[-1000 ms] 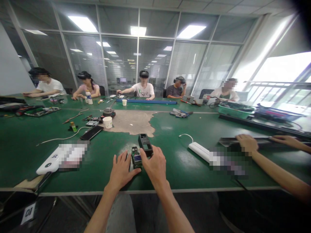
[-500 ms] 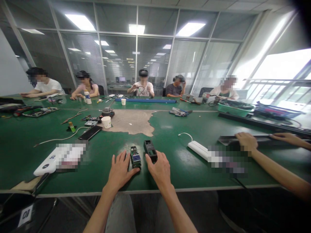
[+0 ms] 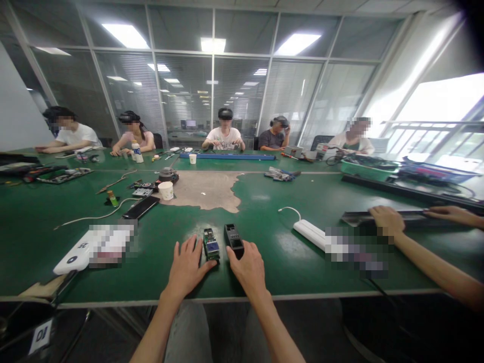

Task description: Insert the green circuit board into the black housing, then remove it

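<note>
My left hand (image 3: 186,267) lies on the green table with its fingers spread. Its thumb reaches to the near end of a small green circuit board (image 3: 211,247) that carries a little display. Just right of the board is a black plastic housing (image 3: 233,240) with cut-outs in its face. My right hand (image 3: 248,264) grips the near part of this housing between thumb and fingers, and hides some of it. A narrow gap of table separates the board from the housing.
A white paper cup (image 3: 165,190) and a black phone (image 3: 141,207) lie ahead to the left. A white power strip (image 3: 310,237) is on the right, near a co-worker's hand (image 3: 387,222) on a dark metal rail. Several people sit across the table.
The black housing has tipped and shifted slightly toward me in my right hand. My left hand and the board stay put. The person opposite has lowered their hands.
</note>
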Demonstrator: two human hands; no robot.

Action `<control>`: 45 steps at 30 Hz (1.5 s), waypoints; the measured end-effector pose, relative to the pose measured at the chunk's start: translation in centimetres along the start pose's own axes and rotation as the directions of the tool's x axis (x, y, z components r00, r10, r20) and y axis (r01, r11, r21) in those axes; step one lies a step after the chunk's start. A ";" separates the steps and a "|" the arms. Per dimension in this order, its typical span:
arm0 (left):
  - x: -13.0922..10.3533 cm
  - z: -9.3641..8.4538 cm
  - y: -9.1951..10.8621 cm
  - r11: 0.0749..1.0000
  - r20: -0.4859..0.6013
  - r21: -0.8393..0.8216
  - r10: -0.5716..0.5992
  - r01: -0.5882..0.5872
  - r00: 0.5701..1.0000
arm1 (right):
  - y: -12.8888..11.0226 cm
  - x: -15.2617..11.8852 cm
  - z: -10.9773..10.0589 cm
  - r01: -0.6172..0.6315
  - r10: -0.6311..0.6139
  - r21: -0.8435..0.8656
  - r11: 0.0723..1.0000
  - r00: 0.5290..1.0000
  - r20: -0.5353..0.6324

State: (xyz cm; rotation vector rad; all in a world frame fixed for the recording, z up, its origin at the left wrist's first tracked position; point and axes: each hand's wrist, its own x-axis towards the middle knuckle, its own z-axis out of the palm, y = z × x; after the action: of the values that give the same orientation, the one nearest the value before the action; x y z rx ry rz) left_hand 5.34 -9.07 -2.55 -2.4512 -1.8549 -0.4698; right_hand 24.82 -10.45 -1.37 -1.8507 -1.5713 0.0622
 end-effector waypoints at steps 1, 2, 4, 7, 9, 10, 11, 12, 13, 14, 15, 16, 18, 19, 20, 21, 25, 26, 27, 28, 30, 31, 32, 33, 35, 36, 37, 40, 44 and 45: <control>0.0 0.0 0.0 1.000 -0.002 0.004 -0.003 0.003 1.000 | 0.1 0.0 0.0 -0.001 0.001 0.000 1.000 1.000 0.005; 0.0 0.1 0.0 1.000 -0.006 0.009 -0.009 0.009 1.000 | 0.1 -0.1 0.1 -0.003 0.003 -0.001 1.000 1.000 0.006; 0.0 0.1 0.1 1.000 -0.014 0.015 -0.021 0.021 1.000 | 0.3 -0.3 0.3 -0.005 0.005 0.000 1.000 1.000 -0.010; 0.1 0.1 0.2 0.999 -0.023 0.022 -0.037 0.037 0.999 | 0.7 -0.6 0.6 -0.002 0.003 0.013 1.000 0.998 -0.059; 0.1 0.1 0.2 0.999 -0.026 0.028 -0.044 0.045 0.999 | 0.9 -0.9 0.8 0.002 0.000 0.032 0.999 0.997 -0.081; 0.2 0.1 0.3 0.998 -0.027 0.031 -0.048 0.048 0.999 | 1.0 -0.9 0.8 0.003 0.000 0.040 0.999 0.996 -0.086; 0.2 0.1 0.3 0.998 -0.026 0.034 -0.052 0.053 0.998 | 1.0 -1.0 0.8 0.004 0.000 0.045 0.999 0.996 -0.089; 0.2 0.1 0.4 0.998 -0.026 0.037 -0.056 0.057 0.998 | 1.1 -1.0 0.8 0.002 0.002 0.047 0.999 0.996 -0.091; 0.2 0.1 0.5 0.997 -0.027 0.040 -0.060 0.061 0.998 | 1.1 -1.0 0.8 0.000 0.004 0.046 0.999 0.996 -0.091; 0.3 0.0 0.5 0.997 -0.027 0.043 -0.064 0.065 0.998 | 1.0 -0.9 0.8 -0.004 0.007 0.042 0.999 0.996 -0.089; 0.3 0.0 0.6 0.997 -0.028 0.046 -0.068 0.069 0.997 | 1.0 -0.9 0.8 -0.008 0.011 0.036 0.999 0.996 -0.087; 0.4 0.0 0.6 0.996 -0.028 0.049 -0.071 0.072 0.997 | 1.0 -0.8 0.8 -0.012 0.014 0.029 1.000 0.996 -0.084; 0.6 -0.2 0.6 0.996 -0.019 0.054 -0.072 0.073 0.997 | 0.8 -0.6 0.8 -0.020 0.022 0.017 1.000 0.997 -0.077; 0.7 -0.3 0.7 0.996 -0.009 0.057 -0.072 0.072 0.997 | 0.8 -0.5 0.8 -0.026 0.026 0.012 1.000 0.997 -0.075; 0.9 -0.5 0.7 0.996 0.003 0.060 -0.069 0.069 0.998 | 0.7 -0.4 0.8 -0.031 0.032 0.009 0.999 0.997 -0.072; 1.0 -0.7 0.7 0.996 0.015 0.062 -0.066 0.065 0.998 | 0.6 -0.4 0.7 -0.037 0.038 0.007 0.999 0.997 -0.071; 1.3 -1.0 0.9 0.996 0.024 0.073 -0.060 0.058 0.998 | 0.3 -0.4 0.4 -0.053 0.054 0.018 0.998 0.996 -0.067; 1.2 -0.9 1.0 0.995 0.009 0.076 -0.067 0.066 0.998 | 0.2 -0.4 0.4 -0.053 0.055 0.023 0.998 0.996 -0.065; 1.0 -0.8 1.1 0.994 -0.005 0.079 -0.073 0.073 0.997 | 0.2 -0.4 0.4 -0.053 0.055 0.029 0.998 0.997 -0.062; 0.8 -0.6 1.1 0.994 -0.029 0.082 -0.074 0.077 0.997 | 0.2 -0.4 0.4 -0.052 0.054 0.036 0.998 0.997 -0.059; 0.4 -0.3 1.2 0.994 -0.048 0.081 -0.064 0.068 0.997 | 0.3 -0.3 0.4 -0.053 0.057 0.059 0.997 0.997 -0.061; 0.2 -0.2 1.1 0.995 -0.048 0.077 -0.056 0.060 0.997 | 0.3 -0.2 0.3 -0.053 0.059 0.079 0.995 0.996 -0.066; 0.1 -0.1 1.1 0.996 -0.042 0.070 -0.049 0.051 0.998 | 0.3 -0.1 0.3 -0.051 0.059 0.106 0.993 0.996 -0.074; 0.1 0.0 1.0 0.997 -0.034 0.062 -0.043 0.045 0.998 | 0.2 0.1 0.1 -0.044 0.056 0.137 0.990 0.995 -0.085; 0.0 0.0 0.8 0.998 -0.028 0.045 -0.038 0.039 0.999 | -0.2 0.4 -0.2 -0.011 0.035 0.206 0.979 0.993 -0.115; 0.0 0.0 0.8 0.999 -0.029 0.037 -0.038 0.039 0.999 | -0.6 0.6 -0.5 0.012 0.020 0.238 0.971 0.991 -0.132; 0.0 0.0 0.7 0.999 -0.031 0.030 -0.039 0.040 0.999 | -1.1 0.7 -0.7 0.034 0.005 0.264 0.964 0.989 -0.148; 0.0 0.0 0.6 0.999 -0.038 0.016 -0.040 0.041 0.998 | -2.9 1.0 -1.1 0.080 -0.031 0.305 0.949 0.987 -0.160; -0.1 -0.1 0.5 0.999 -0.044 0.001 -0.035 0.035 0.998 | -5.0 1.0 -0.5 0.102 -0.066 0.293 0.951 0.989 -0.130; -0.1 -0.1 0.5 0.999 -0.045 -0.003 -0.034 0.034 0.998 | -5.3 1.0 -0.2 0.100 -0.067 0.284 0.954 0.990 -0.122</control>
State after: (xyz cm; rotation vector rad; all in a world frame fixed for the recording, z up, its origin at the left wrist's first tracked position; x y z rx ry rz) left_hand 5.72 -9.37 -2.40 -2.3931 -1.8822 -0.5253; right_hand 20.64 -9.60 2.01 -1.5334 -1.4748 0.1405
